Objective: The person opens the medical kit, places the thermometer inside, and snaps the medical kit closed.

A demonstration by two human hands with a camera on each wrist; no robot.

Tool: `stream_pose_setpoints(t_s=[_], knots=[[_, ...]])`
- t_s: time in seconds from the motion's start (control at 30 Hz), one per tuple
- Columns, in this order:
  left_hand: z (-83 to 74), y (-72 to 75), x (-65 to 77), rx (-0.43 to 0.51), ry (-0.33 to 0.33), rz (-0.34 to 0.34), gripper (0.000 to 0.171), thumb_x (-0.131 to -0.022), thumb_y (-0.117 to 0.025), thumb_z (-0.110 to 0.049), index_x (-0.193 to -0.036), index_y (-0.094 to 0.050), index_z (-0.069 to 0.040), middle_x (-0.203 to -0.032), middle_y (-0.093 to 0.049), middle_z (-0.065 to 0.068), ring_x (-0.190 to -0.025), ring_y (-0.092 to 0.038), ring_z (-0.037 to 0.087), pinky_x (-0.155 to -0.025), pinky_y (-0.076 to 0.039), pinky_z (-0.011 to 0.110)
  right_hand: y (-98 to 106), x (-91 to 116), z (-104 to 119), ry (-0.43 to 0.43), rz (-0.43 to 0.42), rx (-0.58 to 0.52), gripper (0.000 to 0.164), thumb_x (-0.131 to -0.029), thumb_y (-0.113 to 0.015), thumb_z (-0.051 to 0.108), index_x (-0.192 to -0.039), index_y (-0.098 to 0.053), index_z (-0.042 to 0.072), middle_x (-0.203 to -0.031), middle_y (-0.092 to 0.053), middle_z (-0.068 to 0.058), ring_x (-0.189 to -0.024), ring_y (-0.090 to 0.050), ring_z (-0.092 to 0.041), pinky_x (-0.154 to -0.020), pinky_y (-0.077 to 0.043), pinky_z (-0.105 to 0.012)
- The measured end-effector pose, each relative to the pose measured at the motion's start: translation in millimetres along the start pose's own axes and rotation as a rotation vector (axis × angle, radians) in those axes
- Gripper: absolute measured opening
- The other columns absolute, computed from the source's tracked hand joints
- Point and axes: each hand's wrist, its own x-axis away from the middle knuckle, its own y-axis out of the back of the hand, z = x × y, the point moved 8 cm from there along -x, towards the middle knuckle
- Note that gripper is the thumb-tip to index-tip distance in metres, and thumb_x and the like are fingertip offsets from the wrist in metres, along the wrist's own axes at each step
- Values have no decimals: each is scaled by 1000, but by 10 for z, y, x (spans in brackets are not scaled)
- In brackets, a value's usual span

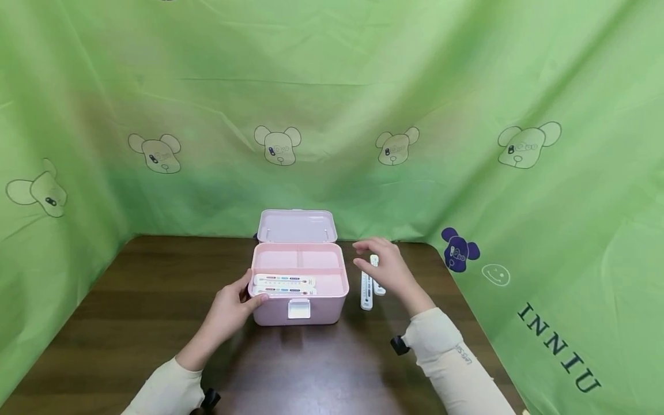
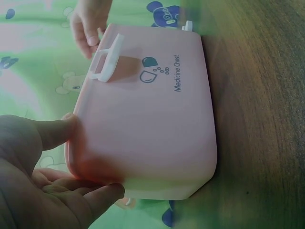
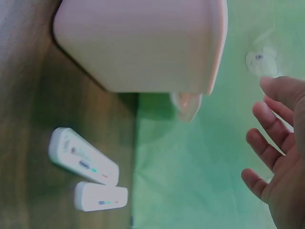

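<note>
A pink medicine chest, lettered "Medicine Chest" on its front, stands on the table with its lid up. My left hand grips its front left corner, thumb at the front rim and fingers along the side. Two slim white cases with printed scales and coloured marks lie in the front compartment. My right hand is held in the air to the right of the chest, fingers apart and nothing in them. Below it, two more white cases lie side by side on the table.
The brown wooden table carries the chest near its far edge. A green curtain with bear drawings hangs behind and at both sides. The chest's white latch hangs at the front, and a divider splits the rear part.
</note>
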Motion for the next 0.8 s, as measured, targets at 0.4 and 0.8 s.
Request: stream_pose_setpoints(t_s=[0.4,0.8], knots=[[5,-2,13,-17,-3,-3,78,-93,-78,-21,-154,-36,6,-150,-51,24,-128,-60,30,-98,-56,44,64,394,-585,-273,-139,-41,37,-89,-78,12,-124,-70,2,-118,-69,-18,-114,-57,-35,-101,-41,-51],[-7,18,21,-18,-3,-7,78,-93,-78,-22,-154,-37,6,-148,-53,24,-125,-62,28,-95,-57,40,-145,680,-1105,-551,-91,19,49,-88,-79,21,-131,-66,0,-124,-69,-20,-122,-54,-43,-107,-35,-61]])
